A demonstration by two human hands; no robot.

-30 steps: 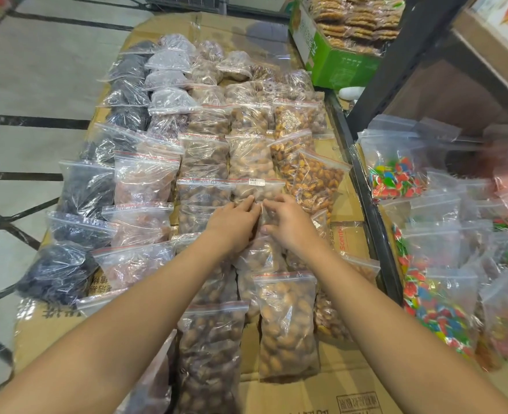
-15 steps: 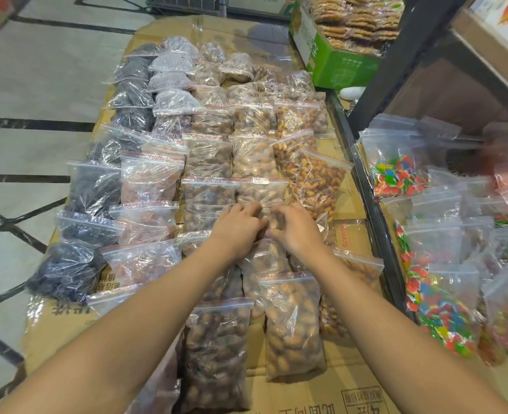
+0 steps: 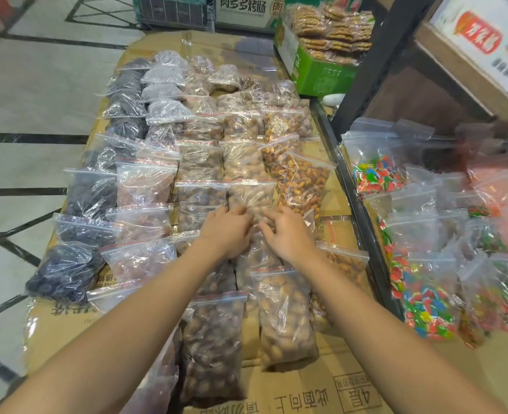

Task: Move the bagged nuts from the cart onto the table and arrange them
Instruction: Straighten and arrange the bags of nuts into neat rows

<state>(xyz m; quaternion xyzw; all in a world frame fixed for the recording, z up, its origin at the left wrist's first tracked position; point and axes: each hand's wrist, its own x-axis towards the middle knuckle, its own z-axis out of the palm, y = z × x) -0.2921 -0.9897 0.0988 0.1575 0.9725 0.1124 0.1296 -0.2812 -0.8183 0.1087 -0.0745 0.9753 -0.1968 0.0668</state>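
Rows of clear zip bags of nuts cover the cardboard-topped table (image 3: pixel 306 386). In the middle lies a bag of pale nuts (image 3: pixel 251 194) with a small white label on its seal. My left hand (image 3: pixel 226 231) and my right hand (image 3: pixel 288 234) meet on its near end, fingers curled into the plastic. A bag of brown nuts (image 3: pixel 214 348) and a bag of tan nuts (image 3: pixel 285 318) lie under my forearms. Orange-brown nuts (image 3: pixel 303 180) lie just right of the held bag, tilted.
Dark dried-fruit bags (image 3: pixel 64 273) line the table's left edge by the tiled floor. A black rail (image 3: pixel 354 201) bounds the right side. Beyond it lie bags of coloured candy (image 3: pixel 426 306). A green box of biscuits (image 3: pixel 315 73) and a black shelf post (image 3: pixel 375 61) stand at the far right.
Both hands have stayed on the same pale-nut bag, with the fingers shifting slightly on it. The view has barely moved.
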